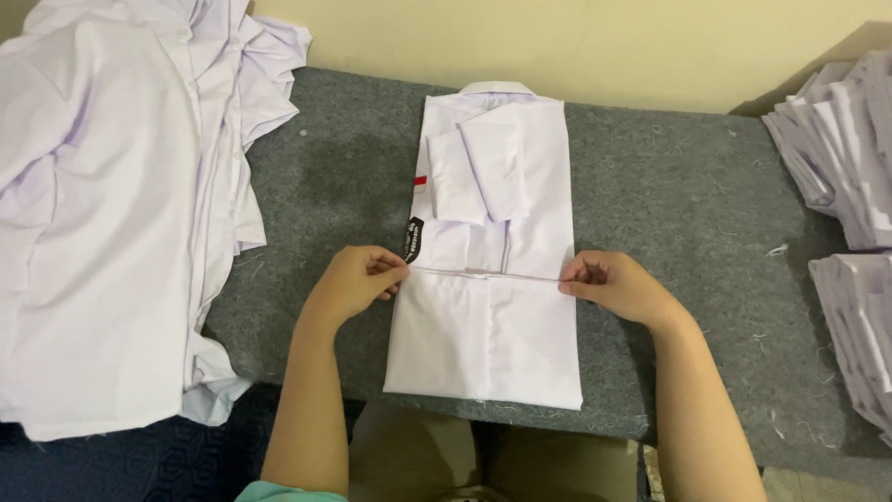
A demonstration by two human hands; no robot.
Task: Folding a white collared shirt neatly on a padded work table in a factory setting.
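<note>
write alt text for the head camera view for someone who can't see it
Two bare hands, left hand and right hand, pinch the folded edge of a white shirt on a grey table. Loose white shirts lie left; folded stacks sit right.

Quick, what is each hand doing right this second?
Left hand: closed, pinching the left edge of the white shirt at its folded hem.
Right hand: closed, pinching the right edge of the same fold.
</note>
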